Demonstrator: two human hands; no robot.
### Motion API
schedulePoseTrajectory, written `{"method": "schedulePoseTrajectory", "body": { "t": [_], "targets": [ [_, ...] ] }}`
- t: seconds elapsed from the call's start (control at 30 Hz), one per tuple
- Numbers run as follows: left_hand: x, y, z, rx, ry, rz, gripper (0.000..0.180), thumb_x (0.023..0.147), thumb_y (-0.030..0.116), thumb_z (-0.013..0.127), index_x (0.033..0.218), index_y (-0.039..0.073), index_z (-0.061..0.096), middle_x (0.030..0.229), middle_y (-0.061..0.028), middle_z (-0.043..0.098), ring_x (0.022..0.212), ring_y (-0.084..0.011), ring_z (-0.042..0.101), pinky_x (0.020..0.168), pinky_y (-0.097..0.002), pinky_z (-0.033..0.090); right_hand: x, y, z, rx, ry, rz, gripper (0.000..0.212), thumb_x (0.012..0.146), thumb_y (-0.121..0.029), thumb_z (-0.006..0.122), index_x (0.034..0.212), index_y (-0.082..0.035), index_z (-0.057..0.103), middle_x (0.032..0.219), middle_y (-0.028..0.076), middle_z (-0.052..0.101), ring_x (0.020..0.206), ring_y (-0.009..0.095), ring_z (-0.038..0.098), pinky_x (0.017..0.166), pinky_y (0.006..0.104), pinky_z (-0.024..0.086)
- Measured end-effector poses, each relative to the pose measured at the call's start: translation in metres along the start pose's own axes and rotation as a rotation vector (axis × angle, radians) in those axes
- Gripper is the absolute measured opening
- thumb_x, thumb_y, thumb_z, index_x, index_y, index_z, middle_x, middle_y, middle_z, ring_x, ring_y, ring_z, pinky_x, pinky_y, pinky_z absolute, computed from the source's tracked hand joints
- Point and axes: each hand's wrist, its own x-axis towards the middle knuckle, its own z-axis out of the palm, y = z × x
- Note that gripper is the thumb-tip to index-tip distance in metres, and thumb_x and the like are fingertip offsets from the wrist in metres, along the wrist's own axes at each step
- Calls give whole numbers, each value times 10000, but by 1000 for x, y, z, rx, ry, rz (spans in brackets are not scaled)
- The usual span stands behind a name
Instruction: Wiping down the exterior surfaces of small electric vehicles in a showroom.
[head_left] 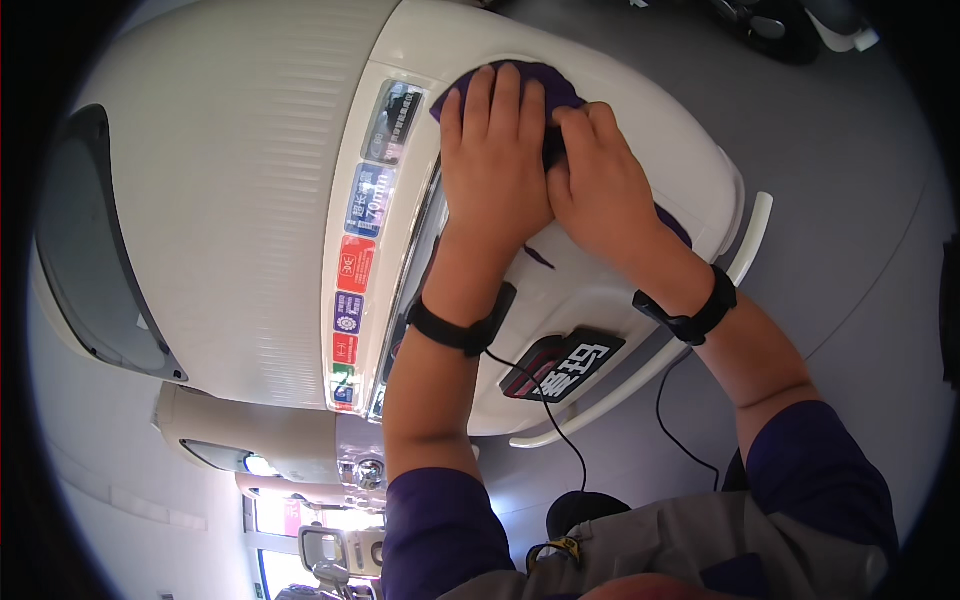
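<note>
A dark purple cloth (552,82) lies bunched on the cream body panel (640,130) of a small vehicle. My left hand (493,160) rests on top of it, fingers stretched out and pressing the fabric down. Close beside it, my right hand (605,185) has its fingers bent around part of the cloth, thumb side touching the left hand. More purple fabric (674,226) shows past the right wrist. What lies under both palms is hidden. Each wrist wears a black band (458,328) with a thin cable.
Several coloured stickers (357,262) line the panel's edge beside my left arm. Below my hands are a black plate (563,366) and a curved cream bumper bar (752,240). Grey floor (850,270) extends right. Another vehicle (250,425) stands at lower left; black wheel parts (770,30) appear at top right.
</note>
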Motion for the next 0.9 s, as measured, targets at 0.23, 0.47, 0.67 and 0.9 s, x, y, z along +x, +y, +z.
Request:
{"method": "schedulePoseTrajectory", "body": {
  "t": [0.23, 0.47, 0.67, 0.9],
  "targets": [
    [34, -2, 14, -11, -27, 81, 473, 730, 261, 627, 1123, 0, 604, 1150, -165, 589, 1096, -339, 528, 945, -447, 391, 13, 20, -5, 109, 127, 78, 289, 853, -69, 542, 1128, 11, 572, 1082, 206, 553, 930, 401, 578, 823, 457, 494],
    [49, -5, 14, -131, -48, 120, 299, 661, 241, 645, 899, 63, 678, 994, -92, 615, 1019, -283, 550, 926, -419, 371, 17, 28, -8, 301, 106, 203, 223, 855, -109, 549, 1048, -2, 583, 1003, 205, 590, 861, 383, 601, 767, 436, 493],
    [49, 3, 12, -240, -124, 193, 261, 627, 224, 639, 819, 57, 694, 889, -69, 622, 947, -268, 558, 902, -397, 387, 19, 44, -10, 494, 70, 451, 148, 803, -136, 574, 873, -6, 579, 823, 176, 623, 730, 373, 596, 684, 430, 487],
    [-19, -1, -24, -375, -230, 115, 400, 696, 247, 681, 1006, -3, 656, 1289, -151, 566, 1217, -323, 506, 1084, -481, 348, -3, 7, -7, 297, -28, 98, 92, 718, -112, 561, 737, -29, 526, 756, 166, 586, 700, 390, 583, 609, 474, 470]
  ]
}}
